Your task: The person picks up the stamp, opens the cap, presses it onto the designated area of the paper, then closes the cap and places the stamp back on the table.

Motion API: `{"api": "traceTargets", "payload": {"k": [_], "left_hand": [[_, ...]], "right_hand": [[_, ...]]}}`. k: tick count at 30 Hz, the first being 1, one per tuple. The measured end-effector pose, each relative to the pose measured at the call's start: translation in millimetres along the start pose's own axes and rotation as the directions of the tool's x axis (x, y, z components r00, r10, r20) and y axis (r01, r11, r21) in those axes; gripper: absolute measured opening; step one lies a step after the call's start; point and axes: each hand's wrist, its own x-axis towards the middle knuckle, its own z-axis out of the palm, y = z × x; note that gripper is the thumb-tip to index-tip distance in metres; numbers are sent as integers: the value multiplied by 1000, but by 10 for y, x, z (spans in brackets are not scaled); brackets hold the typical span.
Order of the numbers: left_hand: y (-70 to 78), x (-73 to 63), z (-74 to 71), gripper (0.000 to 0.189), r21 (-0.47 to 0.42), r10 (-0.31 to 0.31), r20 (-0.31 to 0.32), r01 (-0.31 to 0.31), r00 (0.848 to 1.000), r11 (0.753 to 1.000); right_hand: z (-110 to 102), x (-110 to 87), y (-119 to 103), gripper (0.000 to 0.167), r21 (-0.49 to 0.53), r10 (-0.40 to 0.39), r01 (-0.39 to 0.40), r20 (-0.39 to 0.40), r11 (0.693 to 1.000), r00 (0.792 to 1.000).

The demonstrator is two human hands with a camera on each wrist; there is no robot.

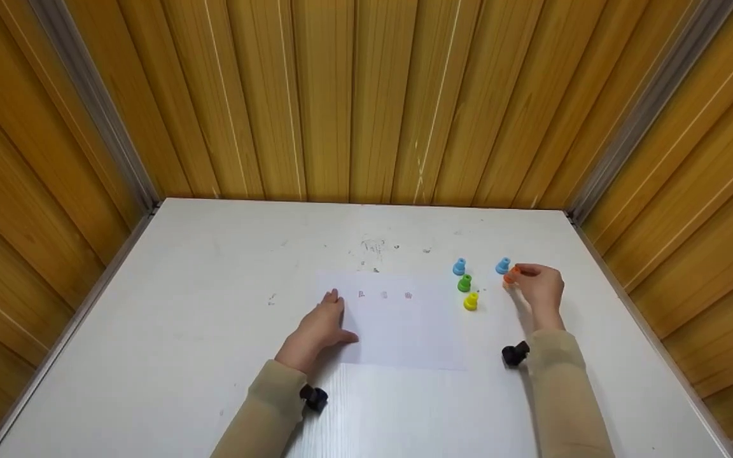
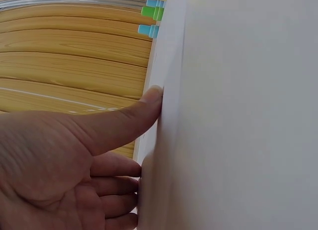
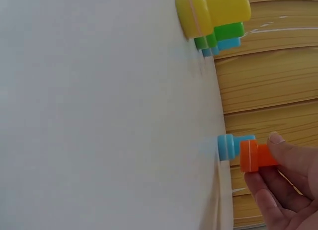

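My right hand (image 1: 541, 289) pinches a small orange stamp (image 3: 250, 155) by its handle, between thumb and fingers. In the right wrist view its base appears raised off the table, near a standing blue stamp (image 3: 226, 147). My left hand (image 1: 320, 327) rests on the left edge of a white sheet of paper (image 1: 404, 337), thumb spread away from the fingers. Three small faint prints (image 1: 384, 295) run in a row across the sheet's upper part. Right of the paper stand a yellow stamp (image 1: 471, 302), a green stamp (image 1: 464, 284) and another blue stamp (image 1: 460, 267).
The white table (image 1: 150, 356) carries dark scuff marks (image 1: 373, 247) behind the paper. Wood-patterned panels (image 1: 354, 102) enclose its back and sides. A black wrist camera (image 1: 515, 355) sits by the right sleeve, another black camera (image 1: 314, 398) by the left sleeve.
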Motion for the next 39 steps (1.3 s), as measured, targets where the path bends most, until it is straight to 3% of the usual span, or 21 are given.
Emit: {"api": "traceTargets", "payload": {"k": [7,12,17,19,22,26,29,31,35,39], "left_hand": [[10,1,5,93,29,-11,8,10,1000,1000],[32,22,-18,89,35,8,-20,-7,1000,999],[90,36,-34,72,-119,63,-116,-77,991,990],[131,33,-28,64,-216,91,-172,-128,981,968],[207,23,-2,56,-341,132,-251,-215,959,915],[299,5,54,48,-498,170,-311,-313,935,809],[338,1,92,44,-587,204,-315,-359,927,725],[348,1,110,43,-623,225,-309,-375,924,687],[349,-1,138,38,-635,243,-314,-394,918,665],[341,-3,149,31,-626,227,-324,-388,919,677]], "right_hand": [[7,-195,-275,38,65,-42,43,-7,997,999],[130,-399,-488,40,192,-45,36,43,981,998],[370,-682,-630,39,330,-141,84,153,940,978],[486,-809,-675,37,382,-190,101,203,919,960],[655,-991,-731,34,431,-253,118,271,895,929],[845,-1191,-768,29,455,-289,106,355,884,889],[960,-1287,-749,31,468,-293,70,425,881,857],[1021,-1326,-724,33,476,-290,40,464,878,837],[1098,-1370,-681,38,486,-282,-7,520,874,806],[1126,-1385,-659,43,489,-293,-12,542,872,788]]}}
